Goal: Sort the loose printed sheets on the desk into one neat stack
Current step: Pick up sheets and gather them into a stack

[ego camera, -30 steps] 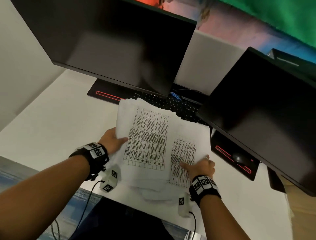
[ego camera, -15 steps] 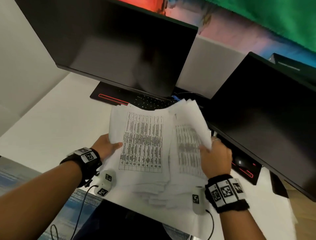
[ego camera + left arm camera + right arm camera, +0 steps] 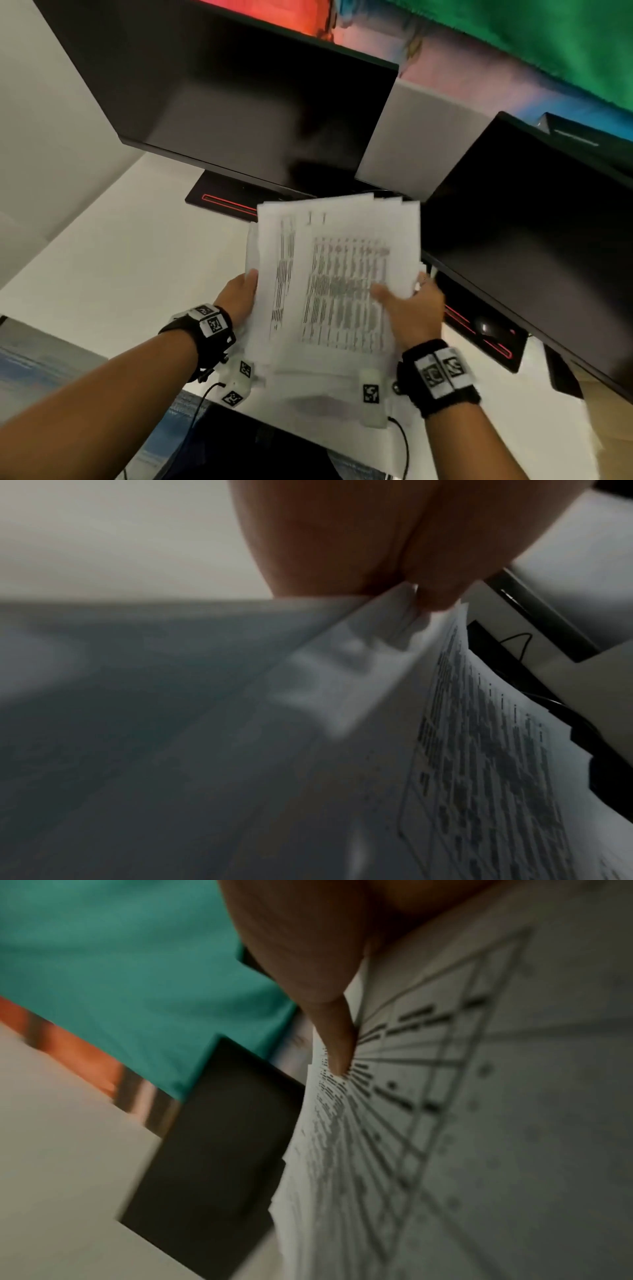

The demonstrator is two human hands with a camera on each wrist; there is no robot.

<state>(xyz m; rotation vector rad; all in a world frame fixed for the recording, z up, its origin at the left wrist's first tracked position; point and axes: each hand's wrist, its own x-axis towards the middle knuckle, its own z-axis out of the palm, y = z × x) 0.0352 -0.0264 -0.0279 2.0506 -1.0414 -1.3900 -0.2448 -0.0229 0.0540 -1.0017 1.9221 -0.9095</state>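
Note:
A bundle of white printed sheets [image 3: 337,284] with tables of dark text is held up off the white desk [image 3: 113,267], between both hands. My left hand [image 3: 239,296] grips its left edge, thumb on the front. My right hand [image 3: 409,310] grips the right edge, thumb lying across the printed face. The sheets are fanned and uneven at the top and left. In the left wrist view the fingers [image 3: 435,599] pinch the sheets' edge [image 3: 479,750]. In the right wrist view a thumb [image 3: 337,1039] presses on the printed sheets [image 3: 445,1096].
Two dark monitors stand behind the papers, one at centre left [image 3: 239,96] and one at right [image 3: 534,233]. Their black bases with red lines [image 3: 222,200] [image 3: 486,339] sit on the desk. A grey partition [image 3: 418,137] lies between them.
The sheets lay spread on the desk a second ago. Both hands gathered them inward and lifted them, and the right-hand pile now lies over the left one as one bundle.

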